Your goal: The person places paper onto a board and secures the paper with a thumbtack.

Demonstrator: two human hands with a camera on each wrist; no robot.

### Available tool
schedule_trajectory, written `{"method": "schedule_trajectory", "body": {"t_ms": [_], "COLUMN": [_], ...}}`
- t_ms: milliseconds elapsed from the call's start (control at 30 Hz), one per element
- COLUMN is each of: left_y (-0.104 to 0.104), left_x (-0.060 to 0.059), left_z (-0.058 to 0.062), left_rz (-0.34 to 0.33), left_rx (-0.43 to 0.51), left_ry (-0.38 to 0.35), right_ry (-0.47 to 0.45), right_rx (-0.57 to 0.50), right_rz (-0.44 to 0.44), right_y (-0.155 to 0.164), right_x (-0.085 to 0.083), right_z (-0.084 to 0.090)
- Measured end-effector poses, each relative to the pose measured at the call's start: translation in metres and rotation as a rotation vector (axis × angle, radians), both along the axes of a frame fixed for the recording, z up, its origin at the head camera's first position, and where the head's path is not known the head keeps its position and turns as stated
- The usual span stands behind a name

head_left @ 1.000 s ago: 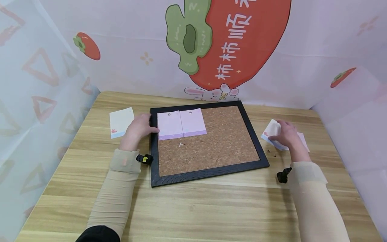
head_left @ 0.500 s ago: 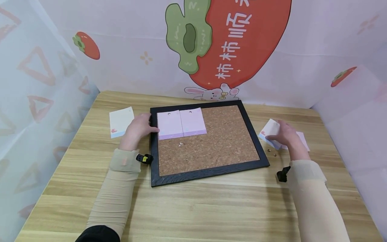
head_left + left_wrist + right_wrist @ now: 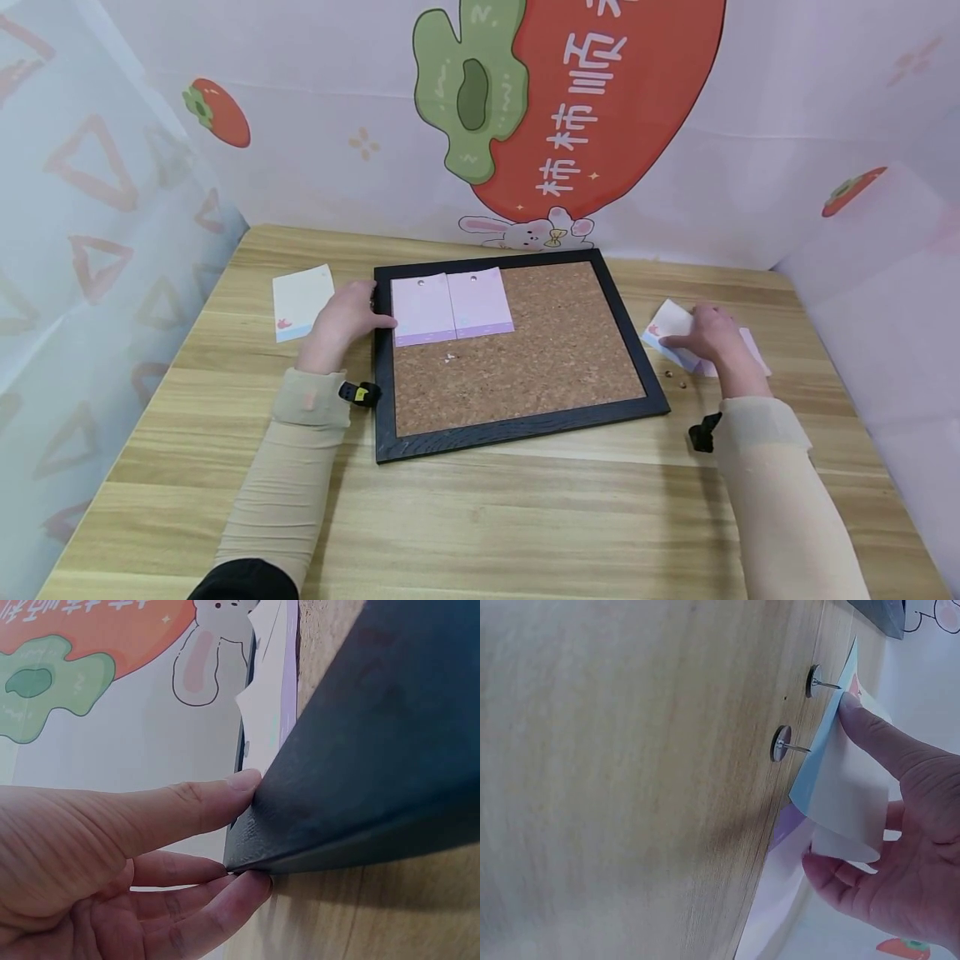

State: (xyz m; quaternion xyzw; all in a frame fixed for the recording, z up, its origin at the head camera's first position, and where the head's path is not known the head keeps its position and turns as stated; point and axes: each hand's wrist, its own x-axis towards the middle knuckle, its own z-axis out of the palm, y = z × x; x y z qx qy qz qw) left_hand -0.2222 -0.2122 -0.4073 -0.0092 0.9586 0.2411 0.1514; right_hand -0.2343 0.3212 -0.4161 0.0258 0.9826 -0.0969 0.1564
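Note:
A black-framed cork board [image 3: 525, 367] lies on the wooden table, with two pink notes [image 3: 452, 307] pinned side by side at its top left. My left hand [image 3: 352, 318] holds the frame's left edge [image 3: 360, 772], thumb [image 3: 187, 806] on top and fingers [image 3: 217, 907] curled under it. To the right of the board my right hand [image 3: 705, 333] pinches a white note with a blue edge [image 3: 667, 323], thumb [image 3: 877, 742] on top and fingers beneath. The note [image 3: 840, 795] curls up off the table. A pink note [image 3: 776, 907] lies under it.
Two thumbtacks [image 3: 673, 379] lie on the table between the board and my right hand, pins pointing at the note [image 3: 795, 712]. Another white note [image 3: 302, 302] lies left of the board. Printed fabric walls close in the back and both sides.
My right hand has drawn the white note slightly toward the board and lifted its edge. My left hand has stayed on the frame.

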Motion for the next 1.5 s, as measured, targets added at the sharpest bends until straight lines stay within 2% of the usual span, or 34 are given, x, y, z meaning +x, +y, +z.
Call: {"method": "schedule_trajectory", "body": {"t_ms": [233, 533, 700, 1000, 1167, 1300, 1500], "left_y": [-0.001, -0.001, -0.001, -0.001, -0.001, 0.0, 0.001], "left_x": [0.001, 0.001, 0.0, -0.001, -0.002, -0.002, -0.001], "left_z": [0.002, 0.002, 0.001, 0.001, 0.0, 0.0, 0.001], "left_rz": [-0.008, -0.01, -0.005, -0.001, -0.001, -0.003, 0.01], "left_rx": [-0.007, -0.01, -0.011, -0.015, -0.015, -0.013, -0.008], "left_ry": [0.003, -0.002, -0.005, -0.009, -0.008, -0.007, 0.005], "right_ry": [0.044, 0.096, 0.132, 0.131, 0.187, 0.219, 0.205], "right_rx": [-0.015, -0.075, -0.104, -0.147, -0.211, -0.23, -0.264], "right_rz": [0.011, -0.047, -0.044, -0.042, -0.034, -0.063, -0.13], "right_y": [-0.003, -0.007, -0.005, -0.003, 0.0, 0.003, 0.006], "right_x": [0.0, 0.002, 0.003, -0.002, -0.003, -0.001, 0.0], "right_z": [0.0, -0.001, -0.001, 0.002, 0.004, 0.004, 0.006]}}
